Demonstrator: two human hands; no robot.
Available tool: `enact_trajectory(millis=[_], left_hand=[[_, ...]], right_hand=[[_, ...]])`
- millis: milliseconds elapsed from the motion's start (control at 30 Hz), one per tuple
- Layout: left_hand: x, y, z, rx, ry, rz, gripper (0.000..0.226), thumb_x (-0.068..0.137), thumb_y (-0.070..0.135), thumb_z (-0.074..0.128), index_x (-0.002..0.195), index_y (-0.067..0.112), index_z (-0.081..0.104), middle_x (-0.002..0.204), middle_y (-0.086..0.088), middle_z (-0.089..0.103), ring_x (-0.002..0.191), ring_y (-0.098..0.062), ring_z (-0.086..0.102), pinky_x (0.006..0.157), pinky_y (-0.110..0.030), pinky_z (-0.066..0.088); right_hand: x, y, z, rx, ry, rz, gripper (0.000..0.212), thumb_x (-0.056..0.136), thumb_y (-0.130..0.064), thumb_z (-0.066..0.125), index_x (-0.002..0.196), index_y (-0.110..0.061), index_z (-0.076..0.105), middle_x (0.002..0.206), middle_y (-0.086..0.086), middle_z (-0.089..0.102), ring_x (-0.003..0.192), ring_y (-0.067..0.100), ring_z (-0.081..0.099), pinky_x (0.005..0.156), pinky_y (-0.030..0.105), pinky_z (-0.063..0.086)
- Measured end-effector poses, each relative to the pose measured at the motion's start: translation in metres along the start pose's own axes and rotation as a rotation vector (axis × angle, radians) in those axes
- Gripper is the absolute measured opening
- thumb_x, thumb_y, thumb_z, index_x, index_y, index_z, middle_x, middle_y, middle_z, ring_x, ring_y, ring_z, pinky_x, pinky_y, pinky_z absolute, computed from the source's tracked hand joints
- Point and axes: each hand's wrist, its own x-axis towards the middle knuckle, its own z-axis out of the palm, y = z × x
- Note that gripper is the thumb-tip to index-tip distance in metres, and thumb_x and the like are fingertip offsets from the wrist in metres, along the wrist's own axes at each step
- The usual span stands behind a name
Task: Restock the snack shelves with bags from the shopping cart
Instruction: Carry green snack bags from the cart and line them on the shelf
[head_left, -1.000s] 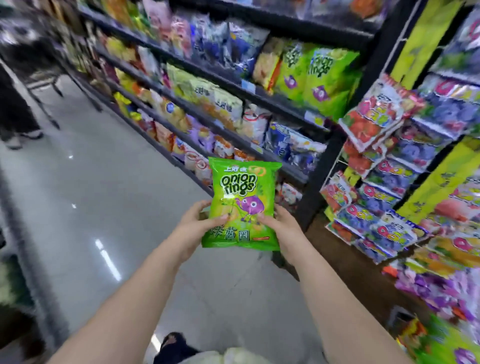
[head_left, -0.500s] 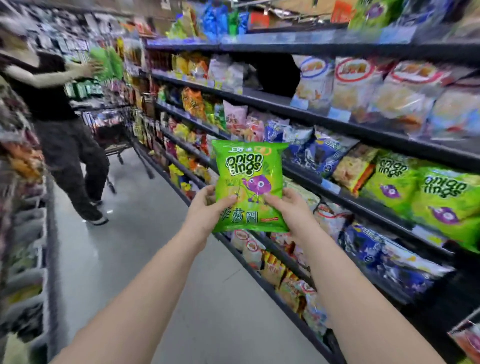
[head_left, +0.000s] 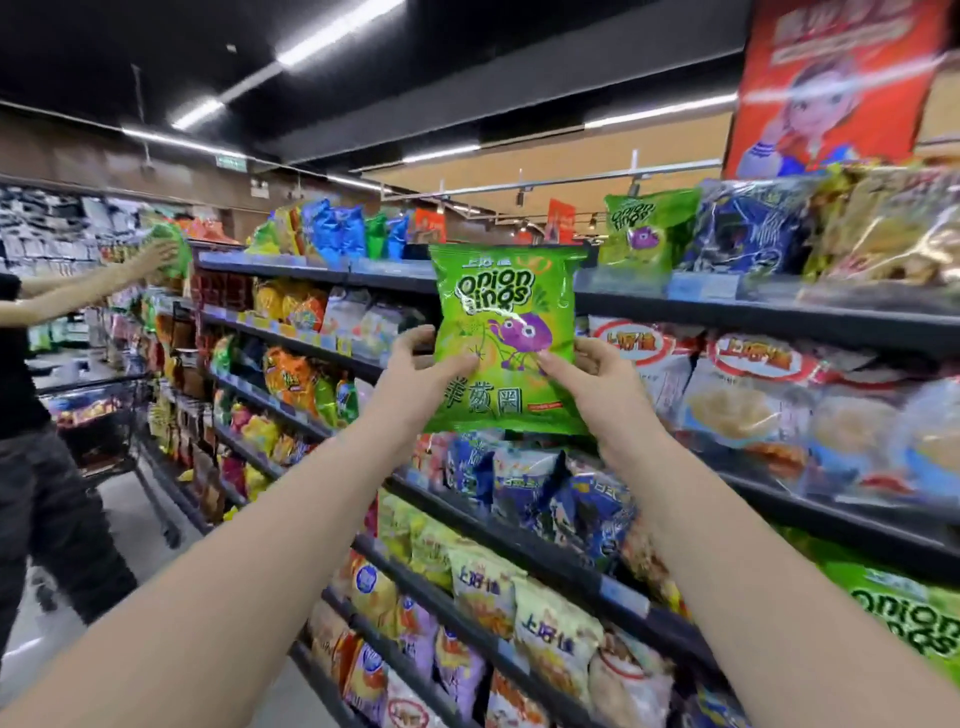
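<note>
I hold a green "onion rings" snack bag (head_left: 506, 332) upright in front of the upper shelves. My left hand (head_left: 415, 376) grips its lower left edge, thumb on the front. My right hand (head_left: 597, 384) grips its lower right edge the same way. The bag's top reaches the edge of the top shelf (head_left: 753, 306). Another green onion rings bag (head_left: 641, 234) stands on that top shelf just to the right. More of these bags (head_left: 904, 618) lie on a lower shelf at the right edge.
Shelves packed with snack bags run along the right side of the aisle. Another person (head_left: 31, 415) at the left reaches up with a green bag toward the far shelf. A shopping cart (head_left: 104, 415) stands beside that person. Grey floor lies at the lower left.
Both hands have lifted the bag from chest height up to the level of the top shelf. The view has tilted upward, now showing the ceiling and the top shelf.
</note>
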Motion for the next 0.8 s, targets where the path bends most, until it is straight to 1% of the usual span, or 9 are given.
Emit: enact_trajectory(millis=[100,167,233,367,467,500,600,700,800], left_hand=[[0.06,0.013,0.028,-0.031,0.034,0.085,0.059,0.085,0.026,0.074,0.135,0.022,0.043,0.113,-0.005,0.061,0.092,-0.01,0.061,0.074,-0.02,0.05],[0.095,0.021,0.046,-0.038,0.02,0.14,0.051,0.087,0.025,0.072,0.131,0.023,0.046,0.103,0.001,0.061,0.08,0.0,0.058,0.055,-0.008,0.044],[0.13,0.025,0.063,-0.07,-0.002,0.178,0.048,0.087,0.024,0.072,0.129,0.024,0.048,0.099,0.0,0.063,0.075,0.001,0.06,0.05,-0.008,0.043],[0.19,0.035,0.092,-0.117,-0.079,0.236,0.047,0.086,0.024,0.073,0.125,0.025,0.048,0.107,-0.005,0.063,0.085,-0.008,0.066,0.057,-0.015,0.049],[0.233,0.042,0.112,-0.105,-0.124,0.311,0.045,0.086,0.026,0.074,0.123,0.025,0.049,0.109,-0.004,0.065,0.088,-0.008,0.065,0.058,-0.011,0.046],[0.246,0.044,0.119,-0.109,-0.146,0.324,0.044,0.086,0.025,0.074,0.121,0.027,0.048,0.107,-0.002,0.064,0.086,-0.006,0.064,0.056,-0.009,0.045],[0.284,0.049,0.137,-0.15,-0.235,0.355,0.047,0.086,0.022,0.074,0.123,0.026,0.047,0.106,-0.001,0.067,0.088,-0.011,0.068,0.064,-0.016,0.05],[0.316,0.05,0.155,-0.133,-0.317,0.378,0.053,0.083,0.024,0.077,0.126,0.028,0.045,0.106,-0.001,0.067,0.095,-0.016,0.068,0.077,-0.028,0.051],[0.337,0.045,0.17,-0.087,-0.457,0.363,0.056,0.085,0.02,0.075,0.126,0.03,0.039,0.105,-0.004,0.064,0.085,-0.011,0.065,0.069,-0.023,0.049]], right_hand=[[0.052,-0.016,-0.017,-0.025,0.04,-0.08,0.05,0.079,-0.018,0.079,0.122,-0.005,0.055,0.106,0.011,0.07,0.087,0.015,0.071,0.081,0.036,0.059],[0.086,-0.023,-0.028,-0.047,0.069,-0.121,0.04,0.082,-0.011,0.075,0.116,-0.009,0.054,0.095,0.001,0.069,0.073,0.002,0.069,0.068,0.022,0.057],[0.117,-0.029,-0.036,-0.087,0.097,-0.168,0.045,0.084,-0.012,0.074,0.122,-0.014,0.05,0.097,-0.004,0.066,0.073,-0.001,0.068,0.064,0.015,0.052],[0.17,-0.037,-0.052,-0.208,0.178,-0.237,0.054,0.085,-0.019,0.073,0.133,-0.014,0.049,0.101,-0.005,0.06,0.084,0.002,0.063,0.068,0.009,0.049],[0.204,-0.044,-0.059,-0.303,0.268,-0.298,0.058,0.082,-0.026,0.077,0.132,-0.013,0.051,0.111,0.006,0.064,0.097,0.015,0.066,0.087,0.026,0.053],[0.214,-0.046,-0.063,-0.317,0.285,-0.309,0.056,0.08,-0.027,0.077,0.129,-0.014,0.052,0.109,0.006,0.066,0.096,0.012,0.067,0.088,0.029,0.055],[0.238,-0.052,-0.068,-0.405,0.362,-0.346,0.039,0.087,-0.018,0.072,0.119,-0.02,0.051,0.097,-0.006,0.065,0.077,-0.009,0.065,0.067,0.011,0.05],[0.259,-0.054,-0.075,-0.468,0.474,-0.344,0.049,0.088,-0.017,0.07,0.13,-0.025,0.046,0.108,-0.002,0.062,0.088,0.007,0.063,0.069,0.017,0.051],[0.269,-0.046,-0.079,-0.564,0.547,-0.311,0.062,0.089,-0.015,0.069,0.138,-0.034,0.037,0.113,0.006,0.056,0.086,0.014,0.063,0.078,0.026,0.055]])
